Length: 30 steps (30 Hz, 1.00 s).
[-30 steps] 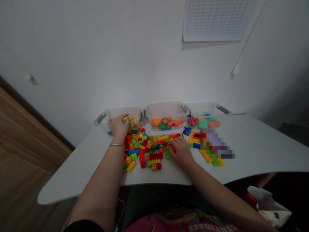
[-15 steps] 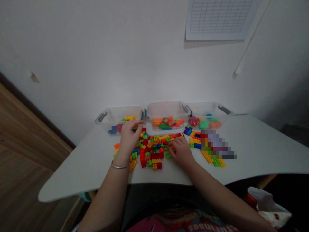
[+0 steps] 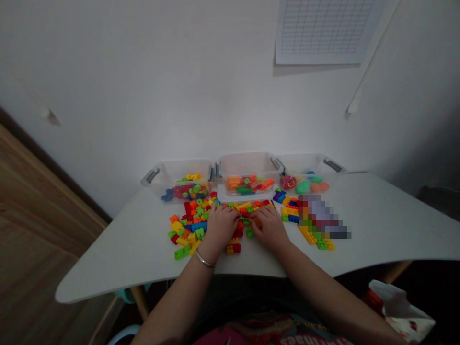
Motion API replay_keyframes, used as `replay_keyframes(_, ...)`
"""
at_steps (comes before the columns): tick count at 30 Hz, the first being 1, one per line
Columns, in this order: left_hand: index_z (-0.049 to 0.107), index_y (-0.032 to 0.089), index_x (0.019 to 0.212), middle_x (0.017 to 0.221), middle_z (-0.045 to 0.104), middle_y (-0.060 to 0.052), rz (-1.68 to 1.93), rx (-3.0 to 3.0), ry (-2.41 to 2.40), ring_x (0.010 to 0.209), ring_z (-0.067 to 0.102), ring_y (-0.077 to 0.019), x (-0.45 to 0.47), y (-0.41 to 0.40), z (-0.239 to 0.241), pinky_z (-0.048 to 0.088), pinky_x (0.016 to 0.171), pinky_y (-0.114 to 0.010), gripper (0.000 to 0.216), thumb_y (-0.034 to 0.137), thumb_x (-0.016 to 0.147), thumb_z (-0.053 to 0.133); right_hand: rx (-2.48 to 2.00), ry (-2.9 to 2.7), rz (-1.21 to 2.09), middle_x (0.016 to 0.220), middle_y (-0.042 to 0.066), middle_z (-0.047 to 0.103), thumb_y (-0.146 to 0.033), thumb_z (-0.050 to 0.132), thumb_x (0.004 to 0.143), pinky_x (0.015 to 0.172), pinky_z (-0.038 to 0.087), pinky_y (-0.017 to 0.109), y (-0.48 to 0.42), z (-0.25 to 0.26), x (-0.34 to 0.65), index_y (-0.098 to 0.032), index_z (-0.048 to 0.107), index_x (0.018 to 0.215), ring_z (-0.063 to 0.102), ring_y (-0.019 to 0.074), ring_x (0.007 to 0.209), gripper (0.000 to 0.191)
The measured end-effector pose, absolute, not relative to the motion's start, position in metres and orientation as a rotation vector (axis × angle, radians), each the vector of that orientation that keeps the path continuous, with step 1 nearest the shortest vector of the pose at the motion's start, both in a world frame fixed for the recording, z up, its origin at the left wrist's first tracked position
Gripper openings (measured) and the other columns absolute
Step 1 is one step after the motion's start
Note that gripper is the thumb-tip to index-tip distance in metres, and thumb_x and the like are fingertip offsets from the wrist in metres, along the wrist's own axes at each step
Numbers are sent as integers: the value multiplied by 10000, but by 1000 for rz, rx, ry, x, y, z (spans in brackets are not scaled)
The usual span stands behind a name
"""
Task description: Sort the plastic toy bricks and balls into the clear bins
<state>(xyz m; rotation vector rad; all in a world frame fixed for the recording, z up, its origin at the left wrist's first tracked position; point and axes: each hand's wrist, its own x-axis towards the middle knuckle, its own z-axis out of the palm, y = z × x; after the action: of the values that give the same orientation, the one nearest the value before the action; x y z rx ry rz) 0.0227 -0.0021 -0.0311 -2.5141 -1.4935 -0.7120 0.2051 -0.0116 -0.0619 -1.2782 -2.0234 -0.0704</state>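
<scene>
A heap of colourful plastic building bricks (image 3: 197, 226) lies on the white table in front of me. My left hand (image 3: 222, 226), a silver bangle on its wrist, is low over the middle of the heap, fingers bent down and pressed together. Whatever its fingertips hold is hidden. Just right of it, my right hand (image 3: 270, 226) has thumb and fingers closed around a small orange brick (image 3: 256, 222), mostly covered by the fingers. The two hands' fingertips are close together, a green brick (image 3: 246, 221) showing in the gap between them.
Three clear bins stand along the wall: the left bin (image 3: 168, 170) and middle bin (image 3: 247, 160) hold plastic pieces, the right bin (image 3: 305, 163) rounded toys. Joined bricks (image 3: 308, 235) lie at right beside a pixelated patch. A gridded paper sheet (image 3: 323, 28) hangs above.
My left hand has come down from near the left bin, moving right and toward me onto the bricks beside my right hand. My right hand has hardly moved.
</scene>
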Motion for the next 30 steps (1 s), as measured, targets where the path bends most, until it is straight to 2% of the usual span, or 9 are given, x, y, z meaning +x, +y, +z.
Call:
replay_keyframes(3,724,246,838,820,716,-63,-628,-2536,-1376,853,629,-246,25,1,-31,390,1004,-547,153,153,831,602,-1272,-2021,-58,867,74,670,-220,566,835,882,441,407,-12,-61,205,-208,661,845,552,249,930,96)
replay_keyframes(7,718,227,873,821,707,-66,-517,-2529,-1271,882,624,-242,27,4,-32,353,1044,-556,176,136,856,569,-1264,-2015,-54,867,70,673,-199,573,818,887,446,414,-13,-60,205,-211,662,842,555,254,933,93)
replay_keyframes(15,713,202,838,843,705,-75,-459,-2489,-1301,891,619,-243,31,3,-29,361,1042,-534,152,149,857,572,-1277,-2026,-65,870,75,668,-206,576,823,886,448,413,-13,-60,205,-199,664,845,553,256,931,91)
replay_keyframes(21,728,223,887,890,711,-67,-433,-2532,-1357,918,608,-242,30,1,-28,352,1038,-521,133,211,857,599,-1277,-2049,-63,891,76,672,-201,571,826,898,442,414,-12,-61,205,-197,661,848,548,250,938,93)
replay_keyframes(30,714,239,912,899,706,-40,-402,-2532,-1370,923,602,-221,29,1,-31,346,1037,-472,175,200,892,545,-1259,-2044,-53,858,76,669,-185,547,834,895,444,412,-12,-60,204,-199,661,839,549,249,924,115)
